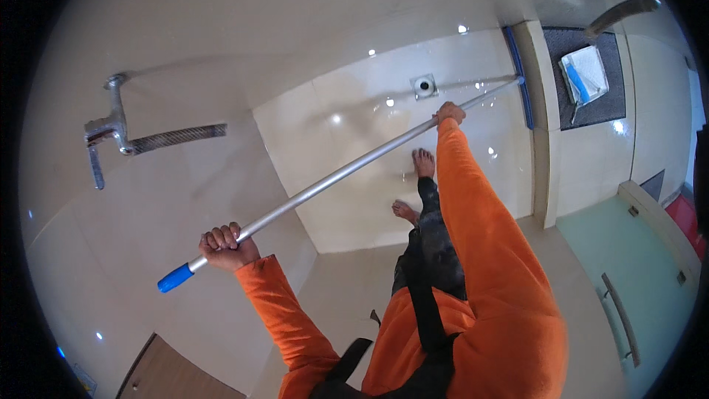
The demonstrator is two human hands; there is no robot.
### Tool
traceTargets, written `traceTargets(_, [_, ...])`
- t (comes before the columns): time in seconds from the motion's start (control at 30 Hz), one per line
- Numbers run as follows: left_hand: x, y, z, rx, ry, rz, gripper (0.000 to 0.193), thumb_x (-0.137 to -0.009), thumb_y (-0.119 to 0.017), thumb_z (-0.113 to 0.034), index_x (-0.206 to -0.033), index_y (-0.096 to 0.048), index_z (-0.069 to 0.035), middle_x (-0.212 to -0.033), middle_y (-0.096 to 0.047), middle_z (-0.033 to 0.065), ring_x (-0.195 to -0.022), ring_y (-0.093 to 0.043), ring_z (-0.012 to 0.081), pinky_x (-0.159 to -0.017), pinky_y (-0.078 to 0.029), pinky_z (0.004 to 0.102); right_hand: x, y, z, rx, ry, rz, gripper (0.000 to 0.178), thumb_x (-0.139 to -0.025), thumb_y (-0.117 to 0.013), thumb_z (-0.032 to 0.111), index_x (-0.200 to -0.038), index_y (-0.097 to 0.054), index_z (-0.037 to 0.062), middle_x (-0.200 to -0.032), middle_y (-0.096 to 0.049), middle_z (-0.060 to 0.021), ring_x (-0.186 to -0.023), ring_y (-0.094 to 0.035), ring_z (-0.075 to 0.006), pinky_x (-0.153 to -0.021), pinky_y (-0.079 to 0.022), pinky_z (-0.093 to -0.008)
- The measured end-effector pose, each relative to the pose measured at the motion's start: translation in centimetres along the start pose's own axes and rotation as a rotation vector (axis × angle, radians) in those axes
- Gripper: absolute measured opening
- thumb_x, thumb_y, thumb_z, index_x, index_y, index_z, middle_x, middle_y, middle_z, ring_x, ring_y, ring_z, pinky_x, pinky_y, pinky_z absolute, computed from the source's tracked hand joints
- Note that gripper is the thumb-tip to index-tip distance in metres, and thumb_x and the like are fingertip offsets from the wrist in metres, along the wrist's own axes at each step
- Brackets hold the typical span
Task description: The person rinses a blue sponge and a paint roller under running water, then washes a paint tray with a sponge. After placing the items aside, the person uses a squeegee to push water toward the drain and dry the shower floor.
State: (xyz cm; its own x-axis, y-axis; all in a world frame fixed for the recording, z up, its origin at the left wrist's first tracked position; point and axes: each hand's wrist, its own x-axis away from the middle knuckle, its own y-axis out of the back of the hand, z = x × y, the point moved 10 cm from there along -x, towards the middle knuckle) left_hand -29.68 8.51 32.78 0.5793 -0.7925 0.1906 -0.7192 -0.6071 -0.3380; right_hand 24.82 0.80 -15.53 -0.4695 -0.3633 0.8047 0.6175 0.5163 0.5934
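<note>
I hold a long metal pole with a blue end grip. My left hand is closed around the pole just above the blue grip. My right hand grips the pole farther down, arm stretched out in an orange sleeve. The pole ends in a blue squeegee blade that rests on the wet, glossy tiled floor against a raised threshold. A square floor drain sits just left of the pole's lower end. My bare feet stand on the wet tiles.
A chrome tap with a braided hose is mounted on the left wall. Beyond the threshold lies a dark mat carrying a white cloth and a blue-handled tool. A frosted glass door with a bar handle stands at the right.
</note>
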Motion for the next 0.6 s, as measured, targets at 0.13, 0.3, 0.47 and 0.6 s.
traceTargets(0.13, [3.9, 0.8, -3.4, -0.031, 0.024, -0.051, 0.040, -0.094, -0.049, -0.023, -0.061, -0.027, -0.019, -0.050, -0.023, -0.0052, -0.041, -0.022, 0.0083, -0.043, -0.025, 0.0268, 1.2, -0.7, -3.1, 0.268, 0.048, -0.097, 0.031, -0.077, -0.074, 0.042, -0.098, -0.074, 0.0196, -0.099, -0.074, -0.0019, -0.092, -0.071, -0.0235, -0.076, -0.051, -0.0389])
traceTargets(0.3, [7.4, 9.8, -14.7, -0.140, -0.123, -0.256, 0.038, -0.096, -0.048, -0.021, -0.063, -0.028, -0.018, -0.053, -0.023, -0.0051, -0.043, -0.022, 0.0085, -0.043, -0.025, 0.0267, 11.9, -7.1, 5.3, 0.311, 0.220, 0.112, 0.023, -0.088, -0.063, 0.029, -0.100, -0.075, 0.0132, -0.097, -0.075, -0.0043, -0.088, -0.072, -0.0271, -0.082, -0.051, -0.0428])
traceTargets(0.47, [8.8, 8.0, -21.9, -0.171, -0.185, -0.255, 0.040, -0.096, -0.050, -0.021, -0.063, -0.027, -0.018, -0.053, -0.022, -0.0050, -0.044, -0.021, 0.0087, -0.045, -0.026, 0.0264, 15.8, -11.2, 7.4, 0.195, 0.189, 0.085, 0.028, -0.090, -0.062, 0.028, -0.106, -0.072, 0.0073, -0.101, -0.073, -0.0069, -0.086, -0.072, -0.0257, -0.083, -0.053, -0.0414])
traceTargets(0.6, [10.8, 9.4, -28.5, -0.219, -0.357, -0.336, 0.041, -0.097, -0.050, -0.020, -0.063, -0.026, -0.018, -0.053, -0.022, -0.0045, -0.043, -0.021, 0.0091, -0.043, -0.026, 0.0267, 23.0, -12.0, 7.4, -0.867, -0.271, 0.258, 0.033, -0.088, -0.066, 0.029, -0.109, -0.065, 0.0037, -0.103, -0.070, -0.0131, -0.084, -0.072, -0.0269, -0.075, -0.056, -0.0381])
